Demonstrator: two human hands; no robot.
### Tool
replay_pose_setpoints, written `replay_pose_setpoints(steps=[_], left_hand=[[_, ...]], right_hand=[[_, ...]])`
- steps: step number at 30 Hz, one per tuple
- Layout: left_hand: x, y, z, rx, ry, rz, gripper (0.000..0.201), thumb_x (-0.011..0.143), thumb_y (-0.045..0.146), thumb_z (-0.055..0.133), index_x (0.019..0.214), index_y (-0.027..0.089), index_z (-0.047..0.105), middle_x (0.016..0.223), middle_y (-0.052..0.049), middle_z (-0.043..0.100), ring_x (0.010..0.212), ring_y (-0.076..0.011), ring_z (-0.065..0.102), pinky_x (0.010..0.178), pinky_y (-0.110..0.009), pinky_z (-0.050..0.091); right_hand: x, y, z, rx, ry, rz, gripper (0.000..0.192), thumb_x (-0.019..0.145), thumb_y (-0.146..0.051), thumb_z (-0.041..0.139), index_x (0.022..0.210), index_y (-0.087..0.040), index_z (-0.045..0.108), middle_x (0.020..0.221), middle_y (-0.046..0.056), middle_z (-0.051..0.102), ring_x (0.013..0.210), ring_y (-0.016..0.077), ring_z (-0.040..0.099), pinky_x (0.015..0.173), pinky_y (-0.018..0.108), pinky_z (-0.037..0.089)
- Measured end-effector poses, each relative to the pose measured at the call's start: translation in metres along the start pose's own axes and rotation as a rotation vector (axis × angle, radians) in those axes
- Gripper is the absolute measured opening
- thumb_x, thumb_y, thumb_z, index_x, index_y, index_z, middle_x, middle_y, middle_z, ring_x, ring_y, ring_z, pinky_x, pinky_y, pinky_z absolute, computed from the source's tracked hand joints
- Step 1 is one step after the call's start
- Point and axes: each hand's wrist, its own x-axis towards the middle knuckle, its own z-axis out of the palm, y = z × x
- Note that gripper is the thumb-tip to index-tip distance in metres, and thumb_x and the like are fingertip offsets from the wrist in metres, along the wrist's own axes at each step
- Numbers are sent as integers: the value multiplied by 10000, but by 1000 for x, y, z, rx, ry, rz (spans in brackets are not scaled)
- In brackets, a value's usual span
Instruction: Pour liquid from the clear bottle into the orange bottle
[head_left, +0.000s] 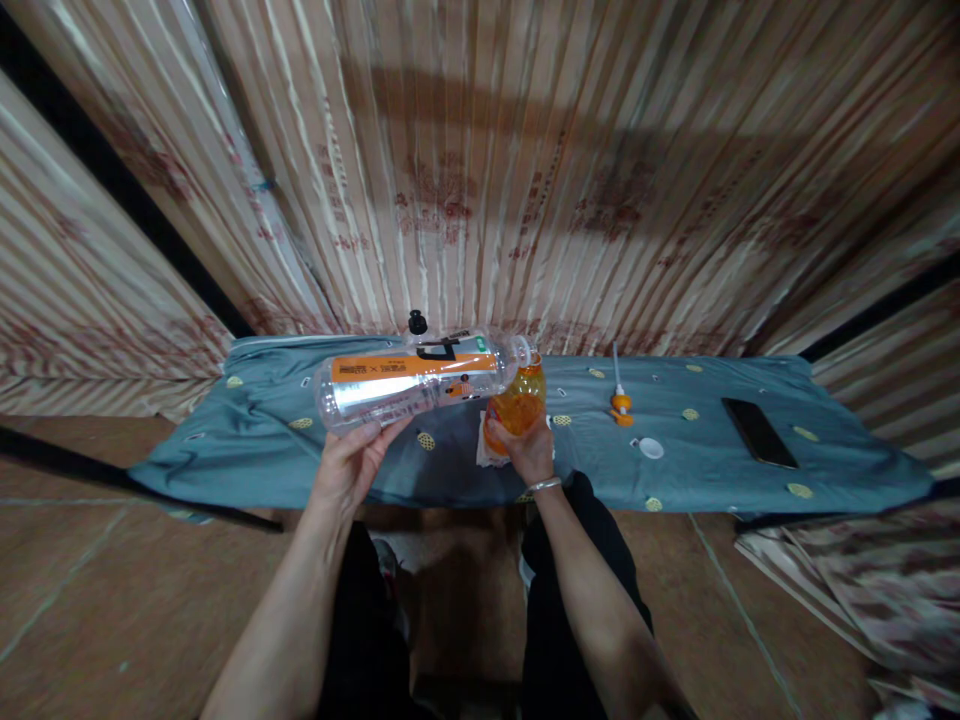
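Landmark: amber bottle, roughly upright near the front of the cloth-covered worktop. Right hand is wrapped around its body, likely to stop it sliding or tipping. Left hand supports a clear bottle from beneath, near its base, left of the amber bottle; the clear bottle lies almost level, its neck over the amber bottle's mouth. Holding it low presumably leaves the neck free and lets the wrist set the tilt. Contact between the two mouths: cannot tell. Whether the amber colour belongs to plastic or contents is also unclear. A pale paper piece shows at the amber bottle's lower left, perhaps laid to catch drips. Right of the amber bottle, an orange pump head lies with its tube pointing away, apparently set aside to keep an opening clear; a small white disc is near it. Farther right, well apart, lies a dark phone, probably there to stay dry. Behind-left of the amber bottle, a black cap shows; what carries it is hidden.
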Motion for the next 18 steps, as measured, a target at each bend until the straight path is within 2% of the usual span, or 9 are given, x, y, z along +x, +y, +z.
replay_pose_setpoints(steps=[4,13,18], left_hand=[[0,-1,0,-2,-1,-1,642,392,308,1067,986,222,838,1104,-80,852,1135,-352,778,1092,-563,594],[0,-1,2,-22,27,-10,605,375,285,1055,940,229,844,1085,-67,852,1118,-338,777,1044,-515,633],[1,-1,1,25,-18,4,567,441,306,1033,966,235,832,1058,-80,849,1174,-374,763,1117,-583,570]], right_hand=[[-1,-1,-1,5,-3,4,705,650,-569,836,1199,-186,613,1034,144,831,983,353,796,835,447,631],[-1,-7,-3,-1,-10,40,693,641,-528,859,1188,-181,615,1053,155,829,1027,366,797,858,456,637],[-1,-7,-4,9,-18,55,693,627,-529,861,1178,-186,616,1059,157,828,1043,368,794,856,456,639]])
